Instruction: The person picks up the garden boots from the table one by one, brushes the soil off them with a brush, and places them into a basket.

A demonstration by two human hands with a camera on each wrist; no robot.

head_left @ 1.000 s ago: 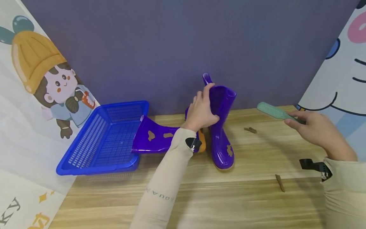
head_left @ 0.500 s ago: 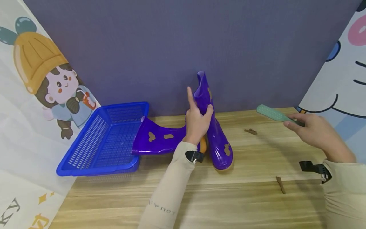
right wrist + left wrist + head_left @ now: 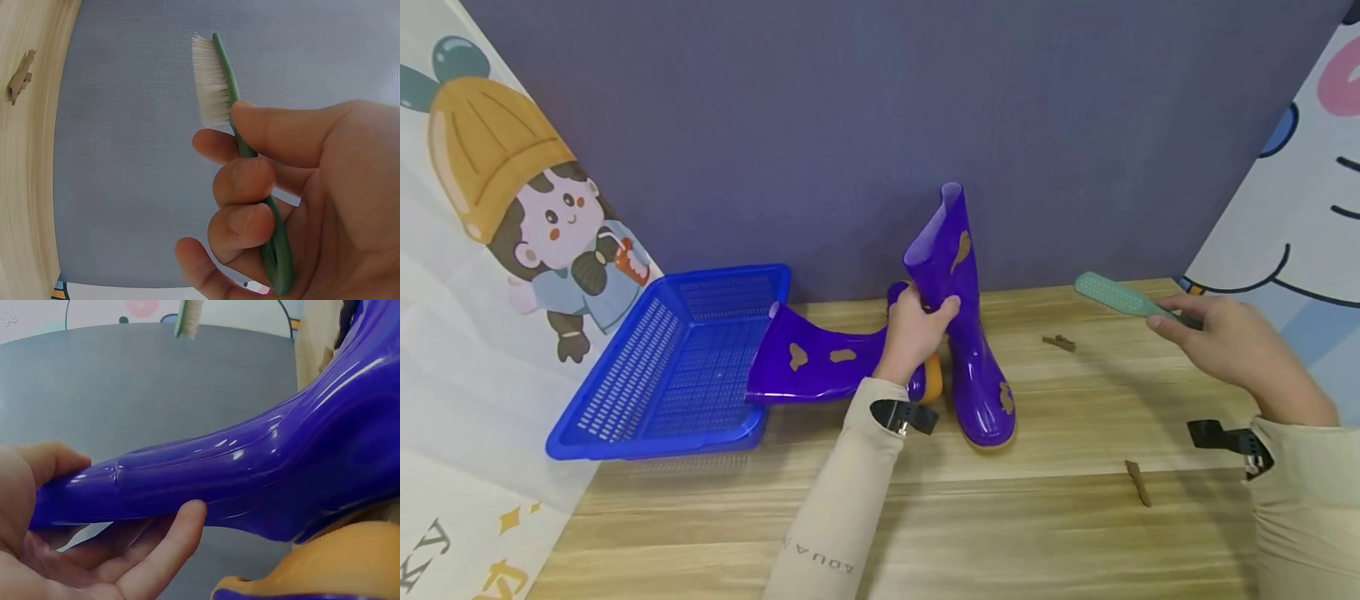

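Note:
A purple rubber boot [image 3: 966, 333] with brown mud spots stands upright on the wooden table [image 3: 1037, 517]. My left hand [image 3: 916, 332] grips the back of its shaft low down; the left wrist view shows my fingers [image 3: 156, 550] curled round the glossy purple boot [image 3: 250, 469]. A second purple boot [image 3: 812, 362] lies on its side to the left, its top resting on the basket's edge. My right hand [image 3: 1232, 346] holds a green brush [image 3: 1120, 297] by the handle, raised to the right of the boots. In the right wrist view, the brush [image 3: 231, 112] has white bristles.
A blue plastic basket [image 3: 677, 367] sits at the left of the table. Small brown bits [image 3: 1058, 342] [image 3: 1137, 482] lie on the wood to the right of the boots. A purple backdrop and cartoon-printed cloths close in the space.
My left hand has slid from the boot's top rim down its shaft, and the shaft, squashed before, now stands tall. The right hand with the brush has hardly moved.

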